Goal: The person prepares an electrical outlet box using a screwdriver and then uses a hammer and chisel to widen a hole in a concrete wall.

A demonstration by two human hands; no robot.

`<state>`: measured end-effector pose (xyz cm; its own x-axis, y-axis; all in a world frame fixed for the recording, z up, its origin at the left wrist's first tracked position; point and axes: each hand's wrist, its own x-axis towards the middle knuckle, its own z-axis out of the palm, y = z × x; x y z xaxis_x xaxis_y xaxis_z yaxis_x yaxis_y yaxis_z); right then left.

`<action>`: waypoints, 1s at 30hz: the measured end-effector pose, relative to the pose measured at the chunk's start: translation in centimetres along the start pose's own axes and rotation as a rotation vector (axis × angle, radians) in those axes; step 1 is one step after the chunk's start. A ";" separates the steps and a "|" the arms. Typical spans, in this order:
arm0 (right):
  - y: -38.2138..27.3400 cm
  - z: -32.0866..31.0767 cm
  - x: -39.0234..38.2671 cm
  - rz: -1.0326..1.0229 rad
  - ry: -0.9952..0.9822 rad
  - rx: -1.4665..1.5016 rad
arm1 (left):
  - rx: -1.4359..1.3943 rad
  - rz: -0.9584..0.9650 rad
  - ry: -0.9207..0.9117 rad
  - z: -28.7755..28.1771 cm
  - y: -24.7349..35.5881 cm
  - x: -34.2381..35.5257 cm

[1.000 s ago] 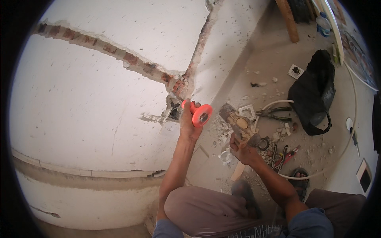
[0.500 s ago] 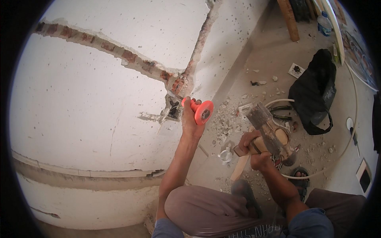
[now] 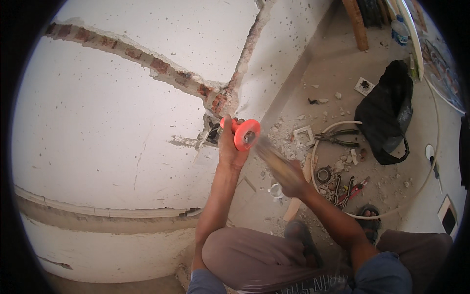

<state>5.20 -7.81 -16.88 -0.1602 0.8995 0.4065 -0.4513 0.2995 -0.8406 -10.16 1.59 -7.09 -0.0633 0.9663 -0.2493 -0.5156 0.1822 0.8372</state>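
My left hand [image 3: 229, 152] grips a chisel with an orange guard [image 3: 248, 134], held at the rough cut-out box hole [image 3: 211, 133] where chased grooves [image 3: 159, 66] meet in the white wall [image 3: 88, 122], exposing brick. Its blade is mostly hidden behind the hand. My right hand [image 3: 296, 181] is closed round the handle of a hammer [image 3: 274, 164], which is smeared by motion, its head reaching up to the chisel’s struck end inside the guard.
On the dusty floor at right lie rubble, a white switch frame [image 3: 303, 137], pliers [image 3: 342, 138], a tape roll [image 3: 323, 174], cutters, a wood offcut [image 3: 293, 210], cable [image 3: 387, 214] and a black bag [image 3: 384, 112]. A water bottle [image 3: 399, 32] stands near a wooden leg [image 3: 357, 27].
The hammer was drawn down and rightward away from the chisel, then swung up and leftward to its end. My left hand with the chisel has shifted slightly up and left.
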 end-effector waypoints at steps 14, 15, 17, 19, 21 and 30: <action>-2.1 0.3 0.2 0.350 0.098 -0.018 | 0.056 0.021 -0.030 -0.4 0.7 1.2; -1.6 0.4 0.0 0.317 0.102 -0.034 | 0.042 0.038 -0.030 -0.6 0.7 0.9; 1.5 0.4 -0.7 0.151 0.048 -0.160 | 0.019 -0.014 -0.020 -0.2 0.9 0.9; 5.1 -0.3 -1.0 -0.033 -0.034 -0.307 | -0.020 -0.080 -0.021 -0.6 0.7 1.3; 4.0 0.3 -0.5 -0.060 -0.030 -0.266 | 0.002 -0.032 0.002 -1.1 0.9 1.4; 2.0 0.9 1.5 0.140 -0.071 -0.148 | 0.006 -0.100 -0.035 -0.6 3.2 -0.2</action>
<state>3.25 -6.13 -17.57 -0.2764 0.9125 0.3015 -0.2874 0.2208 -0.9320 -12.31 1.90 -4.67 0.0176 0.9490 -0.3147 -0.5127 0.2788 0.8121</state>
